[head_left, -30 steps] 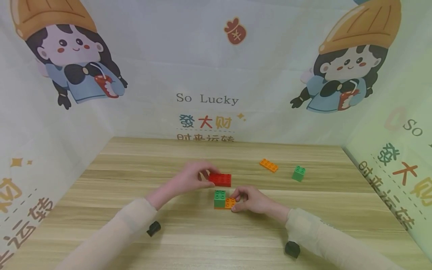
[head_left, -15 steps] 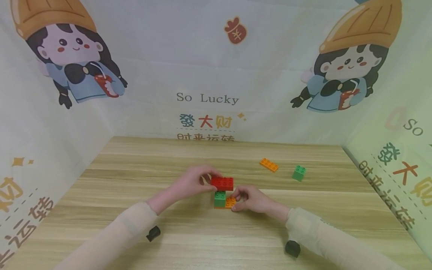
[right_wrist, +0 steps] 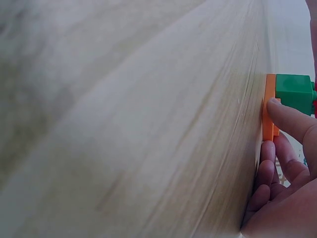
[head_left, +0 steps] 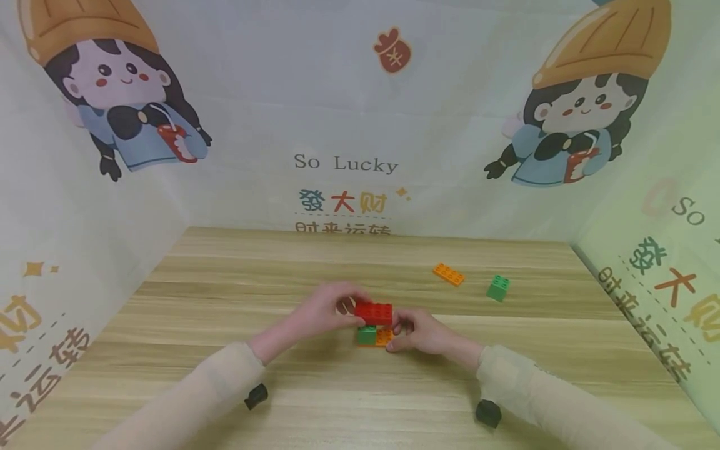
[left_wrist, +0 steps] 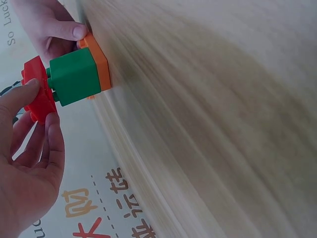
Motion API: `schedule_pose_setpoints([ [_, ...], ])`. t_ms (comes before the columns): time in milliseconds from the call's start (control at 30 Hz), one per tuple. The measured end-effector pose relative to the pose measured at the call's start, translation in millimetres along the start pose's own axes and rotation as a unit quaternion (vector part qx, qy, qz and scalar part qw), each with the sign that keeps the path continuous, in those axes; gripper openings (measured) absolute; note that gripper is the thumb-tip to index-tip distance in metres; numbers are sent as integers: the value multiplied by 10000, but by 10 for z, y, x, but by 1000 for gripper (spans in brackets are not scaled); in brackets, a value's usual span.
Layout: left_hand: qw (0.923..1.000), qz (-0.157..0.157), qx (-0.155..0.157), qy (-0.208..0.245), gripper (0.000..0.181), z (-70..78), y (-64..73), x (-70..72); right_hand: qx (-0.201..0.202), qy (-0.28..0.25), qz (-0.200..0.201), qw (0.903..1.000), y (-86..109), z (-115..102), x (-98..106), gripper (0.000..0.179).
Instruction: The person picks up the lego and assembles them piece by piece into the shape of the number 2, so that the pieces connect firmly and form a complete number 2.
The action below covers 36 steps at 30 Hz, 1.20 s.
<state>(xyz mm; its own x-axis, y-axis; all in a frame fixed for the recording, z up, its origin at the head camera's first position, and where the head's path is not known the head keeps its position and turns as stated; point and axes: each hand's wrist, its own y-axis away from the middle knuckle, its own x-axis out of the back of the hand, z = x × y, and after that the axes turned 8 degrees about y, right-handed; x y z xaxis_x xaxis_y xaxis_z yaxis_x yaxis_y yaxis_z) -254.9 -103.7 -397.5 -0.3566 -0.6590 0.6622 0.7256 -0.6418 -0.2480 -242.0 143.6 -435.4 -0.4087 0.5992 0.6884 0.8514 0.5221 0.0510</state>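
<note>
We see the red brick [head_left: 374, 314] is lower than before, pinched by the left hand [head_left: 326, 312], just over the green block [left_wrist: 75, 77], seemingly not joined; the right hand [head_left: 419, 332] grips the orange plate [right_wrist: 268, 109] beneath.

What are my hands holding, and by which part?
Your left hand pinches the red brick by its left end; your right hand grips the orange plate under the green block by its right end.

Left hand [head_left: 332, 307] has the red brick [head_left: 374, 314] pinched over a green brick [head_left: 367, 336] on an orange plate [head_left: 384, 337], right hand [head_left: 420, 331] gripping that plate. Behind the red brick, off right: a loose plate [head_left: 449, 274] and loose block [head_left: 497, 288].
</note>
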Motion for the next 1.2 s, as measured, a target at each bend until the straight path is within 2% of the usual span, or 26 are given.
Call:
schedule_pose_setpoints([
  [367, 9999, 30, -30, -97, 37, 33, 23, -59, -10, 33, -46, 10000, 3, -9, 11, 29],
  [667, 9998, 153, -87, 47, 35, 15, 44, -87, -35, 22, -62, 10000, 11, -28, 16, 27],
  [800, 9998, 176, 17, 128, 34, -7, 50, -100, -37, -59, -114, 9999, 6, -18, 19, 29],
  [967, 9996, 161, 131, 174, 34, -2, 59, -98, -24, -136, -133, 9998, -2, -5, 19, 32],
  [1200, 9994, 65, 32, 335, 30, 21, 77, -74, 27, -142, -130, 9998, -1, -1, 15, 33],
])
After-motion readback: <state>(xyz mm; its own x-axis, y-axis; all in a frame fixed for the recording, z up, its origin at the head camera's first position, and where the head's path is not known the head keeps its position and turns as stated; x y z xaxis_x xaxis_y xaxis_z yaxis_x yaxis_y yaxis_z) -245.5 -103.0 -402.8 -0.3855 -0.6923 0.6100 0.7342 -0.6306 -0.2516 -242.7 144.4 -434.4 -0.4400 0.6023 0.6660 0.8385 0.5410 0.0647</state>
